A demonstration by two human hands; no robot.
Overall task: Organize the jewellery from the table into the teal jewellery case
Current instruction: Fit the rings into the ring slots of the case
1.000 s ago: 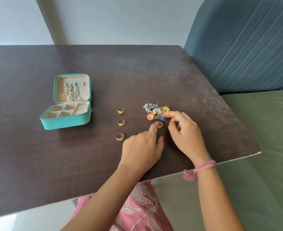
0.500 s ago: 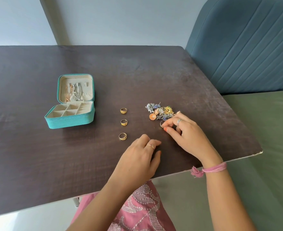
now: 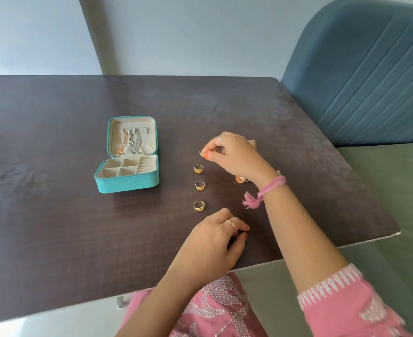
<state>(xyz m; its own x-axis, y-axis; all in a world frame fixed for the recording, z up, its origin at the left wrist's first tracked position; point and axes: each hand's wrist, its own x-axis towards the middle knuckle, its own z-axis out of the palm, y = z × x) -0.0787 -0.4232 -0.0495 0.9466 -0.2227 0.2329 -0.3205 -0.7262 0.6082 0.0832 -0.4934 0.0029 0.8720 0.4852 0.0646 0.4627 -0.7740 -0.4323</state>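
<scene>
Pinching a small gold ring (image 3: 201,152) between thumb and forefinger, the right hand (image 3: 234,154) hovers low over the dark table (image 3: 54,227), at the far end of a line of rings; whether that ring touches the tabletop cannot be told. Its wrist wears a pink thread bracelet (image 3: 271,188) with a tassel hanging toward 7 o'clock. From the pinched ring, three more gold rings run toward 6 o'clock, apart from one another: the first ring (image 3: 198,169) just beside it, the second ring (image 3: 199,185) in the middle, the third ring (image 3: 198,206) nearest the person. At 5 o'clock from that last ring rests the left hand (image 3: 215,242), fingers curled loosely under on the table, gripping nothing that can be seen, a ring worn on one finger. An orange earring (image 3: 240,179) peeks out from behind the right wrist, mostly hidden. Well apart at 9 o'clock from the rings stands the teal jewellery case (image 3: 127,183), open, its lid upright with chains (image 3: 130,144) hanging inside, its cream compartments below showing no jewellery. A blue chair (image 3: 361,76) stands at 2 o'clock beyond the table's corner.
</scene>
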